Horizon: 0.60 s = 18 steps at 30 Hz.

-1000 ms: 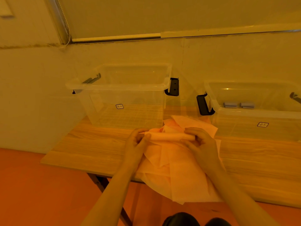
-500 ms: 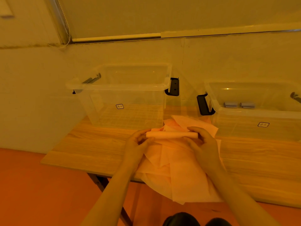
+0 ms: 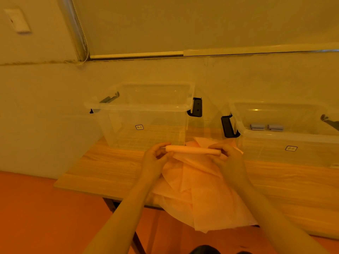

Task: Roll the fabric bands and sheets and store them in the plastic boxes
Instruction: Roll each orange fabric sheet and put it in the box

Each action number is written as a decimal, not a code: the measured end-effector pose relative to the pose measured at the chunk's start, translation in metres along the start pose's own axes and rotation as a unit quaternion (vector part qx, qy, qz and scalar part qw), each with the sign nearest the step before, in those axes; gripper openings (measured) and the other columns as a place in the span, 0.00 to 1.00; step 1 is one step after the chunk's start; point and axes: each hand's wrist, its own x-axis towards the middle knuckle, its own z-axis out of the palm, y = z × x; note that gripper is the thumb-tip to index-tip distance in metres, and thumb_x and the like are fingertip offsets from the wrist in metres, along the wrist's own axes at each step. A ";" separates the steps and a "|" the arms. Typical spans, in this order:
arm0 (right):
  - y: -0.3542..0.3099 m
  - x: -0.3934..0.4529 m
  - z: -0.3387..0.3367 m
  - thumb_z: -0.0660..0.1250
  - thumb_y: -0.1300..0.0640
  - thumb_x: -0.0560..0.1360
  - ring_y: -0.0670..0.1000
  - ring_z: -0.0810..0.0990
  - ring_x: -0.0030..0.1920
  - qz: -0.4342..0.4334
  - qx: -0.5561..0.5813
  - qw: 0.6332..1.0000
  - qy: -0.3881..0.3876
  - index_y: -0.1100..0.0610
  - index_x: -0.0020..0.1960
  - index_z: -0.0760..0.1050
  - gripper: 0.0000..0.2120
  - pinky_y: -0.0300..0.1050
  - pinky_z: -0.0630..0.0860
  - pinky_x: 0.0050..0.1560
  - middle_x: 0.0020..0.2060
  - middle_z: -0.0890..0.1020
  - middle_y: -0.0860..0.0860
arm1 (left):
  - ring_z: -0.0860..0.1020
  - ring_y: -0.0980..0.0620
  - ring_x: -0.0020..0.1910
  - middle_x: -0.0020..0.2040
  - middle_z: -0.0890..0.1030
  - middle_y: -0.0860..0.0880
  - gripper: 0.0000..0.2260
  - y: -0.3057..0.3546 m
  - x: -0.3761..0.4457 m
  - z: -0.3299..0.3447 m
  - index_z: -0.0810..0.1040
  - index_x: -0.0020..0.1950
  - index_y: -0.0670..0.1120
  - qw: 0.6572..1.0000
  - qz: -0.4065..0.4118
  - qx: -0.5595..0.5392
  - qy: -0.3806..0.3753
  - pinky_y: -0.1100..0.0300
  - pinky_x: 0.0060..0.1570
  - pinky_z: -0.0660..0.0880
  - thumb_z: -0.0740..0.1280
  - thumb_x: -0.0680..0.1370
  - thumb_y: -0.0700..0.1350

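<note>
Both hands, left hand (image 3: pixel 156 158) and right hand (image 3: pixel 229 158), gripped the rolled sheet (image 3: pixel 192 150) at its ends, probably keeping it tight; loose sheets (image 3: pixel 201 189) lay beneath on the worktop (image 3: pixel 110 171).

2 boxes (image 3: pixel 146 114) at table (image 3: pixel 110 171) rear, sheets (image 3: pixel 198 189) in front, roll (image 3: pixel 192 150) above

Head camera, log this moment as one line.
left hand: holds fabric roll | right hand: holds roll | left box: empty | loose sheets: on table

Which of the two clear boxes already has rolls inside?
The right plastic box: two grey rolls lie inside it. The left plastic box looks empty.
</note>
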 end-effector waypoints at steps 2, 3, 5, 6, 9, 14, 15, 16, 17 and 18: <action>-0.013 0.008 -0.005 0.71 0.62 0.73 0.49 0.76 0.52 0.014 -0.014 1.000 -0.023 0.51 0.51 0.76 0.09 0.44 0.74 0.54 0.49 0.77 0.48 | 0.79 0.49 0.56 0.57 0.80 0.50 0.14 0.011 0.003 0.001 0.77 0.53 0.59 1.000 -0.012 -0.006 0.007 0.45 0.55 0.78 0.71 0.74 0.41; -0.019 0.011 -0.008 0.71 0.61 0.73 0.50 0.76 0.52 0.020 -0.019 0.999 -0.025 0.52 0.51 0.77 0.09 0.47 0.74 0.54 0.50 0.78 0.49 | 0.78 0.49 0.56 0.57 0.80 0.50 0.14 0.017 0.004 0.001 0.78 0.55 0.58 1.000 -0.019 -0.016 0.010 0.46 0.53 0.78 0.71 0.74 0.41; -0.033 0.016 -0.012 0.72 0.60 0.72 0.50 0.77 0.50 0.027 -0.022 0.999 -0.009 0.52 0.51 0.78 0.09 0.46 0.76 0.51 0.49 0.79 0.49 | 0.78 0.51 0.55 0.56 0.79 0.53 0.14 0.030 0.006 0.002 0.77 0.57 0.55 1.000 -0.008 -0.015 0.016 0.55 0.48 0.79 0.70 0.75 0.42; -0.040 0.020 -0.015 0.72 0.60 0.72 0.49 0.77 0.49 0.029 -0.018 0.999 -0.002 0.51 0.51 0.77 0.10 0.43 0.76 0.48 0.48 0.79 0.48 | 0.77 0.53 0.54 0.55 0.79 0.54 0.14 0.038 0.008 0.002 0.77 0.58 0.54 1.000 0.005 -0.006 0.020 0.61 0.44 0.77 0.70 0.75 0.41; -0.062 0.031 -0.025 0.72 0.62 0.72 0.46 0.77 0.46 0.032 -0.011 0.999 0.007 0.50 0.49 0.76 0.11 0.35 0.72 0.41 0.46 0.79 0.47 | 0.76 0.55 0.53 0.53 0.77 0.55 0.14 0.061 0.013 0.004 0.77 0.60 0.51 0.999 0.021 -0.001 0.025 0.64 0.45 0.73 0.70 0.75 0.42; -0.094 0.049 -0.048 0.72 0.63 0.72 0.51 0.80 0.48 0.032 0.058 0.998 0.018 0.51 0.47 0.77 0.09 0.48 0.80 0.46 0.46 0.81 0.49 | 0.75 0.56 0.50 0.50 0.76 0.58 0.13 0.098 0.027 0.010 0.76 0.59 0.51 0.999 0.041 -0.007 0.008 0.61 0.48 0.73 0.70 0.75 0.43; -0.100 0.051 -0.053 0.72 0.63 0.72 0.50 0.80 0.48 0.024 0.072 0.997 0.021 0.50 0.47 0.77 0.10 0.47 0.80 0.45 0.45 0.81 0.48 | 0.76 0.57 0.50 0.49 0.77 0.58 0.12 0.106 0.030 0.012 0.76 0.58 0.51 0.999 0.050 -0.016 0.003 0.62 0.47 0.74 0.70 0.75 0.43; -0.106 0.053 -0.059 0.72 0.63 0.72 0.49 0.80 0.47 0.015 0.082 0.996 0.024 0.50 0.47 0.78 0.10 0.46 0.80 0.44 0.44 0.81 0.47 | 0.76 0.56 0.50 0.49 0.78 0.57 0.12 0.112 0.032 0.013 0.76 0.57 0.50 0.998 0.058 -0.025 -0.002 0.62 0.48 0.75 0.70 0.75 0.42; -0.112 0.055 -0.064 0.72 0.64 0.72 0.49 0.80 0.47 0.005 0.091 0.996 0.026 0.51 0.48 0.78 0.10 0.45 0.80 0.44 0.45 0.81 0.48 | 0.77 0.55 0.51 0.50 0.79 0.56 0.11 0.119 0.033 0.014 0.76 0.57 0.49 0.997 0.062 -0.034 -0.005 0.62 0.48 0.75 0.70 0.75 0.42; -0.116 0.057 -0.069 0.72 0.64 0.71 0.49 0.80 0.47 -0.005 0.100 0.995 0.028 0.52 0.48 0.79 0.10 0.45 0.80 0.45 0.45 0.82 0.49 | 0.78 0.56 0.50 0.50 0.79 0.55 0.10 0.126 0.034 0.016 0.76 0.56 0.49 0.997 0.065 -0.041 -0.010 0.63 0.47 0.76 0.70 0.75 0.41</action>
